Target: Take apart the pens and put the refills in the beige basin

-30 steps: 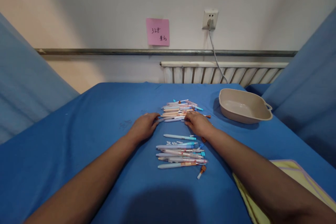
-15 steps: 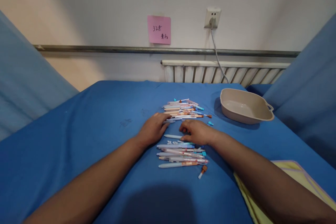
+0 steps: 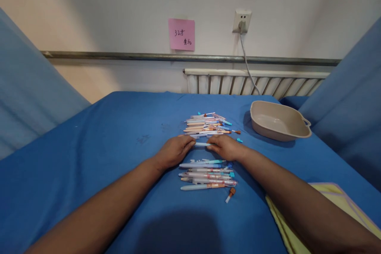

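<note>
Between my two hands a pale blue pen barrel [image 3: 201,144] lies crosswise. The fingers of my left hand [image 3: 176,150] are closed on its left end. My right hand [image 3: 226,147] pinches the other end, which its fingers partly hide. Just beyond my hands is a pile of pens and pen parts [image 3: 205,124], some orange, some white. Nearer to me lies a second group of pens [image 3: 205,176], side by side, with small white pieces [image 3: 196,161] at its far edge. A brown-and-white pen part [image 3: 230,195] rests apart at the near right.
A beige plastic basin [image 3: 278,121] stands at the right on the blue-covered table [image 3: 98,139]. Under my right forearm is a yellow cloth [image 3: 336,196]. Blue curtains hang at both sides. A small turquoise piece [image 3: 239,140] lies right of my right hand.
My right hand has lifted the pale blue pen barrel from beside the near group and moved it away from me. My left hand has closed on its other end.
</note>
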Demonstrator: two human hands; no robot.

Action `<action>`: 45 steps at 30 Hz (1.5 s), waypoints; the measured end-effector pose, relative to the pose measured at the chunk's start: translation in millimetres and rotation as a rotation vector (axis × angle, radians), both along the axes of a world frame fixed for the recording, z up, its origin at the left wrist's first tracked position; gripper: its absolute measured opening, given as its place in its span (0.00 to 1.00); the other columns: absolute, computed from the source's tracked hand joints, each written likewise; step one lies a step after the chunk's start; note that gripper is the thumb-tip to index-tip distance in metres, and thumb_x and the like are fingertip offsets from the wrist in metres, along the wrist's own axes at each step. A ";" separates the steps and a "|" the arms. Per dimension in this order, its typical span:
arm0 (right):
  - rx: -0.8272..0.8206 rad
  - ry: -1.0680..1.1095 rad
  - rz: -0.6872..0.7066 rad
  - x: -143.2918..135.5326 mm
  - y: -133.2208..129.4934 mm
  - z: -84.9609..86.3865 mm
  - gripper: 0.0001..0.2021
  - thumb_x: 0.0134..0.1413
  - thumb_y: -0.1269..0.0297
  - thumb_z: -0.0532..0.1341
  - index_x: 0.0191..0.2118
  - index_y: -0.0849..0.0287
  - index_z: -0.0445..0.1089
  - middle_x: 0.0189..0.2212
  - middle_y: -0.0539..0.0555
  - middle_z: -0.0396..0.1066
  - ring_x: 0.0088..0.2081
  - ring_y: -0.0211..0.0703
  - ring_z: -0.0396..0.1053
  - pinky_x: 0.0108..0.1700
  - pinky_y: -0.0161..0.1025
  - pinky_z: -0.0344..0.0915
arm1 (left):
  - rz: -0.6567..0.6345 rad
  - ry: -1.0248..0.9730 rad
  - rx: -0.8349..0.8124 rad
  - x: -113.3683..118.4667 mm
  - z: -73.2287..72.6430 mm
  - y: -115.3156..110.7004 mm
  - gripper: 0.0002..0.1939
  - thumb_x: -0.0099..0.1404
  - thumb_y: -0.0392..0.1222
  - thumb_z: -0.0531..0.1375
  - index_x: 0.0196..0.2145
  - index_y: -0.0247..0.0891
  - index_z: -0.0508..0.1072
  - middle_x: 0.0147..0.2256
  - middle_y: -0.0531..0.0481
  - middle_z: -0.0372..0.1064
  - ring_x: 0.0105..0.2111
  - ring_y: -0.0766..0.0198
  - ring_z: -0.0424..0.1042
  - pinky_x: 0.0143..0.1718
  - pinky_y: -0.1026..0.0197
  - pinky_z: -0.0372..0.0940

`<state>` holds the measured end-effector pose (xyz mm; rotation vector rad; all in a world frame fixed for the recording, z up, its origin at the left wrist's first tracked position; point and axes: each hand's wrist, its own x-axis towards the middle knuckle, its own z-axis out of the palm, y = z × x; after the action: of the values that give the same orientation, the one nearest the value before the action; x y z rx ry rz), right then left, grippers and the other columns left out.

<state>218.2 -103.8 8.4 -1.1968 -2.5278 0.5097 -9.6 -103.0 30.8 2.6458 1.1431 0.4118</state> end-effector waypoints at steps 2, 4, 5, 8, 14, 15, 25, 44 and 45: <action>-0.008 0.021 -0.018 0.3 0.5 -1.6 0.10 0.60 0.62 0.54 0.38 0.60 0.71 0.34 0.55 0.73 0.36 0.42 0.67 0.38 0.35 0.58 | -0.020 -0.032 0.055 0.4 2.1 -1.2 0.15 0.68 0.47 0.49 0.44 0.38 0.68 0.40 0.45 0.69 0.43 0.58 0.67 0.46 0.56 0.61; -0.016 0.045 -0.030 0.1 0.2 -2.3 0.10 0.59 0.63 0.55 0.38 0.59 0.71 0.33 0.54 0.73 0.35 0.42 0.67 0.37 0.35 0.58 | -0.056 -0.079 0.100 0.8 3.0 -2.3 0.17 0.66 0.46 0.53 0.50 0.37 0.64 0.47 0.43 0.67 0.48 0.56 0.64 0.50 0.55 0.59; -0.019 0.054 -0.031 -0.1 0.0 -2.3 0.10 0.59 0.63 0.55 0.37 0.59 0.72 0.32 0.54 0.73 0.35 0.41 0.67 0.36 0.35 0.58 | -0.068 -0.087 0.104 1.0 2.9 -2.6 0.18 0.65 0.45 0.54 0.51 0.37 0.63 0.48 0.43 0.66 0.49 0.56 0.64 0.50 0.54 0.59; -0.016 0.062 -0.025 -0.5 -0.5 -1.9 0.10 0.59 0.63 0.55 0.36 0.59 0.72 0.31 0.53 0.73 0.34 0.40 0.67 0.36 0.34 0.58 | -0.015 -0.045 0.054 1.2 1.3 -2.4 0.14 0.68 0.43 0.49 0.48 0.38 0.66 0.43 0.45 0.70 0.44 0.58 0.68 0.47 0.56 0.62; 0.028 0.037 -0.019 -0.4 -1.1 -2.5 0.10 0.60 0.63 0.55 0.38 0.59 0.72 0.32 0.54 0.73 0.35 0.41 0.68 0.37 0.35 0.58 | 0.016 -0.076 0.050 2.0 0.4 -1.4 0.24 0.64 0.45 0.54 0.57 0.40 0.58 0.44 0.45 0.69 0.44 0.57 0.68 0.47 0.56 0.62; 0.033 0.030 -0.018 0.1 -1.0 -2.6 0.10 0.60 0.63 0.54 0.38 0.59 0.72 0.33 0.54 0.73 0.35 0.41 0.68 0.37 0.35 0.58 | -0.010 -0.069 0.068 1.9 0.2 -1.0 0.23 0.64 0.45 0.55 0.56 0.39 0.58 0.46 0.45 0.68 0.45 0.57 0.67 0.48 0.56 0.61; 0.111 -0.070 -0.026 6.5 -0.5 1.5 0.11 0.60 0.63 0.54 0.39 0.59 0.71 0.36 0.57 0.73 0.39 0.44 0.68 0.40 0.36 0.59 | 0.000 -0.023 0.102 -3.2 -0.6 3.9 0.20 0.63 0.45 0.56 0.53 0.39 0.62 0.44 0.45 0.69 0.44 0.58 0.67 0.46 0.57 0.61; 0.165 -0.242 -0.180 7.1 -0.8 5.0 0.11 0.61 0.64 0.53 0.44 0.58 0.69 0.43 0.57 0.68 0.47 0.46 0.64 0.49 0.39 0.56 | 0.056 0.153 0.234 7.9 -3.6 2.4 0.10 0.66 0.40 0.51 0.42 0.38 0.68 0.40 0.45 0.69 0.42 0.57 0.66 0.45 0.56 0.60; 0.165 -0.246 -0.180 6.3 -0.3 4.6 0.11 0.61 0.64 0.52 0.44 0.58 0.69 0.43 0.57 0.68 0.48 0.46 0.64 0.49 0.38 0.56 | 0.082 0.147 0.238 9.1 -3.7 2.4 0.10 0.66 0.40 0.51 0.42 0.38 0.68 0.40 0.44 0.69 0.41 0.57 0.66 0.45 0.55 0.60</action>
<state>224.5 -104.0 13.0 -1.4828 -2.5629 0.1139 -0.5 -100.6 27.1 2.8824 1.3254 0.3962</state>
